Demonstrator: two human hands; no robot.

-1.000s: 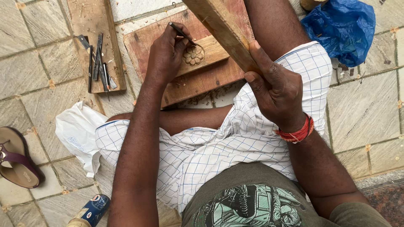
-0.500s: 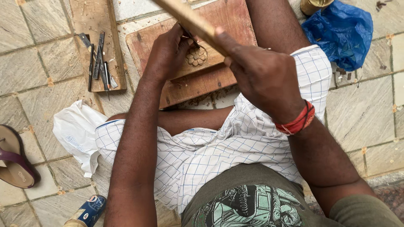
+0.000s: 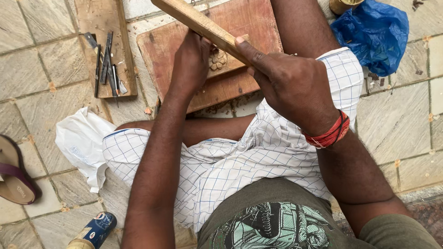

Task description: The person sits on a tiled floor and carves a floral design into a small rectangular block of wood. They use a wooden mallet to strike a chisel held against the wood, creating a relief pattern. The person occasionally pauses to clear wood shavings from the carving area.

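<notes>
My right hand (image 3: 295, 87) is wrapped tight around a long wooden stick (image 3: 200, 23), thumb laid along its upper face, and the stick slants up and to the left across the view, passing just over my left hand (image 3: 191, 62). That left hand is closed into a fist on the work; whatever tool it holds is hidden by the fingers and the stick, so I cannot tell what is inside it. Just beside its knuckles sits a small carved wooden flower (image 3: 217, 60), on a pale strip of wood that rests on the reddish wooden board (image 3: 249, 18) between my knees. A red thread band (image 3: 328, 134) circles my right wrist. To the left, a narrower plank (image 3: 99, 18) carries a row of metal chisels (image 3: 107, 64). A white plastic bag (image 3: 80, 140) lies by my left knee, a sandal (image 3: 14, 177) beyond it, and a blue plastic bag (image 3: 374, 32) is at upper right on the stone floor (image 3: 37, 69).
</notes>
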